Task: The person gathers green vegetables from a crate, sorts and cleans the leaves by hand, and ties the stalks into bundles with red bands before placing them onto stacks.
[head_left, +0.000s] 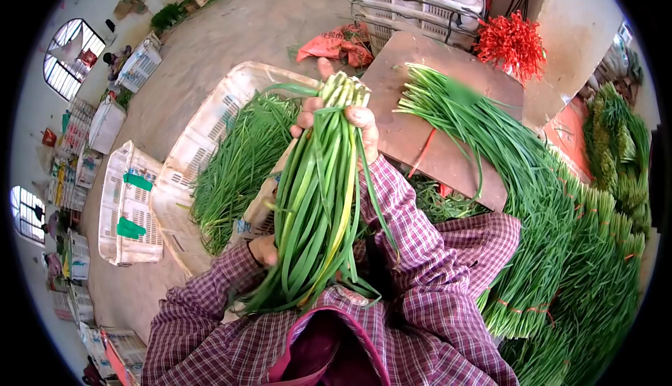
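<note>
Head view: heaped green chives (518, 260) crowd the right side, cut off below by the rounded edge. The slotted white plastic crate (189, 141) lies partly behind the plaid left sleeve (210, 274). Between crate and the smooth brown board (381, 99), the strappy-leaved chive bunch (311, 197) points its pale stem ends upward. The right hand (365, 127) curls tightly around its stems; leaves mostly cover the left hand (266, 249), so its grip cannot be told.

the bunch (308, 197) is green, yellow-streaked, pale-ended; sleeves (413, 235), purple with white checks; red strands (511, 46) at two o'clock; a whitish crate (133, 205), green-patched, at nine o'clock.
</note>
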`<state>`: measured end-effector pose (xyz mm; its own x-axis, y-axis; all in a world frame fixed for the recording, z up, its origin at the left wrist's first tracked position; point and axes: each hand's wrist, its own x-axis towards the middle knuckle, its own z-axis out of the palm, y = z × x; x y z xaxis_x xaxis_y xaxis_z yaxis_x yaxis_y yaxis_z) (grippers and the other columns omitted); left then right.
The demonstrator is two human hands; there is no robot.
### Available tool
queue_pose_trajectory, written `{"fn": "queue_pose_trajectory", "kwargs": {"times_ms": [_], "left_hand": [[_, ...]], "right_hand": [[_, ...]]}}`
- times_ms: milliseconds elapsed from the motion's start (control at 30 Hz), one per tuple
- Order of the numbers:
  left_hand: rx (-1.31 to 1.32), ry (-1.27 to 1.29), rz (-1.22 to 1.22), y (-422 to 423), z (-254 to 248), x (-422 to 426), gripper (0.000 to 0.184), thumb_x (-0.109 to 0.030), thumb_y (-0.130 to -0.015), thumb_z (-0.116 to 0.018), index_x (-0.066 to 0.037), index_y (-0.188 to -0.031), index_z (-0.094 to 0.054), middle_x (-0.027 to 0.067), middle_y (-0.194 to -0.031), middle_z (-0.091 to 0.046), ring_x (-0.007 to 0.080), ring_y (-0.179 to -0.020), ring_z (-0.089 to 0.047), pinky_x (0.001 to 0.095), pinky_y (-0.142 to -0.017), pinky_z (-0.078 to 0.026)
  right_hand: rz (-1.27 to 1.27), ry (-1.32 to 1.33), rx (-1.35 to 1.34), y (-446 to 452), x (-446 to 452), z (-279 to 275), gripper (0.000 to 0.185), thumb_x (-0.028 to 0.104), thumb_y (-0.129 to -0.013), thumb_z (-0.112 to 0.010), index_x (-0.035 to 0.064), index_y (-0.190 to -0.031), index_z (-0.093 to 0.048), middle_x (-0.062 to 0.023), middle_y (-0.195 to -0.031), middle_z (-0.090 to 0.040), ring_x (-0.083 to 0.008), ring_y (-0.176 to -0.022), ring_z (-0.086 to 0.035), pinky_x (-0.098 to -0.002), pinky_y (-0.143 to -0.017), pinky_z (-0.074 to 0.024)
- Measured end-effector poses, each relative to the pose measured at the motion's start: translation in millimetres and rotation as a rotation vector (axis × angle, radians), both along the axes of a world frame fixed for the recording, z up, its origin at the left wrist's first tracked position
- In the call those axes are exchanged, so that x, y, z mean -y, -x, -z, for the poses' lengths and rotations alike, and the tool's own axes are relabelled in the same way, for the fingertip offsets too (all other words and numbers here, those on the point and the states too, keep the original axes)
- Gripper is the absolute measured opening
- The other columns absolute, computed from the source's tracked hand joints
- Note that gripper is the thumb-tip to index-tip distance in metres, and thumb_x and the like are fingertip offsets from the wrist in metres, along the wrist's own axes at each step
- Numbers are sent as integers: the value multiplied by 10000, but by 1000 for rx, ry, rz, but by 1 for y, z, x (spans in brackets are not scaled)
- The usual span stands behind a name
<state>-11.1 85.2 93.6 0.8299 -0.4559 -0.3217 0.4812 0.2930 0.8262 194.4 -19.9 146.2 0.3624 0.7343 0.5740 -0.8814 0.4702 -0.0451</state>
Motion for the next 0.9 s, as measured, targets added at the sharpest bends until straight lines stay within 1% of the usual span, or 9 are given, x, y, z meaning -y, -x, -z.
{"fn": "queue_pose_trajectory", "kwargs": {"times_ms": [100, 200, 333, 467, 533, 600, 700, 767, 900], "left_hand": [[33, 153, -27, 17, -5, 2, 1046, -285, -760, -796, -39, -1518, -119, 199, -1022, -651, 345, -901, -668, 483, -837, -525], [69, 120, -111, 20, -24, -9, 970, -191, -732, -793, -28, -1495, -217, 179, -984, -647, 338, -861, -673, 485, -834, -531], [-96, -241, -547, 15, -66, -6, 835, 9, -607, -694, -14, -1392, -408, 116, -1122, -644, 250, -1036, -631, 372, -935, -505], [-81, -275, -592, 17, -57, -17, 795, 27, -654, -714, -34, -1384, -405, 102, -1203, -594, 228, -1080, -596, 365, -956, -482], [-68, -287, -582, 20, -52, -18, 810, 27, -668, -739, -54, -1393, -388, 97, -1217, -576, 223, -1075, -589, 365, -948, -484], [-29, -285, -628, 22, -48, -12, 771, 18, -676, -748, -47, -1368, -413, 80, -1196, -586, 205, -1050, -591, 356, -947, -480], [-36, -318, -621, 28, -45, -11, 788, 1, -672, -769, -57, -1372, -415, 61, -1208, -575, 191, -1100, -565, 348, -972, -458], [-48, -333, -624, 31, -42, -8, 858, -39, -654, -798, -71, -1403, -381, 54, -1269, -539, 184, -1170, -526, 355, -1000, -436], [47, -328, -628, 35, -47, -1, 844, -72, -663, -799, -66, -1403, -394, 66, -1280, -557, 205, -1163, -548, 365, -992, -446]], "right_hand": [[115, 237, 102, 3, 2, -9, 812, 395, -834, -672, 154, -1488, -256, -131, -1257, -560, -314, -1152, -568, -537, -1019, -440], [95, 397, 279, -2, 2, -7, 970, 744, -787, -528, 50, -1437, -337, -147, -1377, -479, -304, -1220, -517, -509, -1020, -442], [105, 663, 417, -2, 30, 9, 1122, 845, -734, -437, 106, -1521, -131, -145, -1432, -389, -279, -1093, -552, -481, -849, -534], [36, 750, 644, 4, 31, 23, 1113, 735, -795, -545, 122, -1534, 17, -201, -1541, -193, -295, -1245, -462, -427, -768, -562], [253, 907, 793, 23, 37, 8, 1141, 637, -794, -653, 79, -1526, 21, -191, -1519, -247, -283, -1318, -382, -389, -745, -561], [291, 942, 927, 30, 38, -8, 1255, 510, -715, -804, 18, -1507, 37, -180, -1452, -393, -238, -1059, -589, -324, -780, -527], [671, 811, 999, 45, 20, 17, 1292, 529, -685, -814, 9, -1504, 40, -209, -1415, -438, -291, -1139, -576, -361, -908, -505], [812, 988, 1257, 49, 29, 14, 1269, 483, -695, -816, -6, -1497, 38, -251, -1314, -524, -326, -1174, -567, -364, -1001, -455], [773, 1089, 1343, 51, 34, 9, 1191, 381, -731, -785, -25, -1490, 37, -275, -1146, -614, -353, -1038, -634, -358, -964, -474]]}}
